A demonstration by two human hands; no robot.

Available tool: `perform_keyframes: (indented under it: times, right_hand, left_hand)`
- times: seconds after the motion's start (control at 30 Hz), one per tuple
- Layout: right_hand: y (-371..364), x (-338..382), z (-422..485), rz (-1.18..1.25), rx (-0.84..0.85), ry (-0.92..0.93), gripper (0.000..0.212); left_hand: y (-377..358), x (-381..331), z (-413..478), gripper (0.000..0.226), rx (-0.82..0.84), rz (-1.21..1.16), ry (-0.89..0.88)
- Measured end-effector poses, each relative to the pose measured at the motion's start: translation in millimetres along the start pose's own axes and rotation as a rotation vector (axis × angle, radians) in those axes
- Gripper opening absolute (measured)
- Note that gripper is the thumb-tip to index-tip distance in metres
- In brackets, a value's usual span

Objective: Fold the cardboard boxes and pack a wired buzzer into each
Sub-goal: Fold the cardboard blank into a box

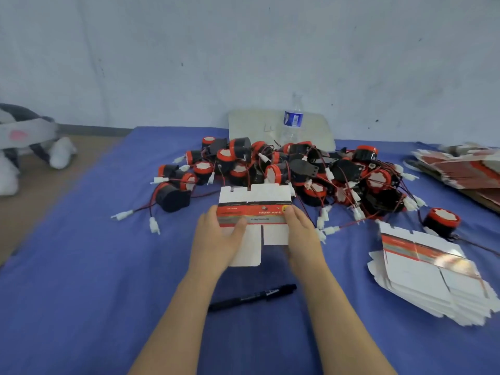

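Wall: I see a pale blue-grey wall (243, 50) across the back, flecked with small dark marks.
Skirting: a grey strip (94, 130) runs along its foot on my left.
Floor: bare brown floor (40, 190) at the left.
Covering: a blue cloth (81, 293) lies flat, reaching back to the wall.
Light: soft and even.

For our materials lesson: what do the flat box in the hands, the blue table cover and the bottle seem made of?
The flat box: thin cardboard, matt white with a printed red band, cut tabs and slots. The blue table cover: probably cloth, matt, slightly rumpled. The bottle: likely clear plastic; the wall shows through.
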State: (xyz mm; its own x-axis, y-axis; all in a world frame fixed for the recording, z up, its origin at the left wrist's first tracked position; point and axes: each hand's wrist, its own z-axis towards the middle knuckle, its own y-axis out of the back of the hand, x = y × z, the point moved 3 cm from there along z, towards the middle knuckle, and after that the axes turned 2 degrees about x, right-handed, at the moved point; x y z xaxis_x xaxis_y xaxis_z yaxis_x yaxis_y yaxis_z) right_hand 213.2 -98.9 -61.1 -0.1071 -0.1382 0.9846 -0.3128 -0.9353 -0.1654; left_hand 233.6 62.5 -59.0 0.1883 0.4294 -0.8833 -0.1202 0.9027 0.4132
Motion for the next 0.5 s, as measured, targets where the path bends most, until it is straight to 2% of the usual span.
perform_keyframes:
  times: [0.07,0.17,0.27,0.43,0.5]
  right_hand:
    - [-3,-3,-1,0.232,0.029,-0.142,0.031]
    - [-7,-3,-2,0.423,0.122,-0.267,0.055]
    - [-11,0,-6,0.48,0.289,-0.294,0.068]
    - [-13,1,-9,0.508,0.449,-0.276,0.071]
    - [-15,3,-11,0.509,0.49,-0.263,0.07]
  left_hand:
    - [-4,-2,-4,0.045,-0.012,0.036,-0.026]
    - [-6,-7,-8,0.05,-0.023,-0.046,-0.05]
    - [-6,-8,-8,0.054,-0.031,-0.145,-0.015]
    - [-6,-7,-8,0.066,-0.029,-0.214,0.039]
    - [-6,-10,-9,0.078,-0.026,-0.237,0.043]
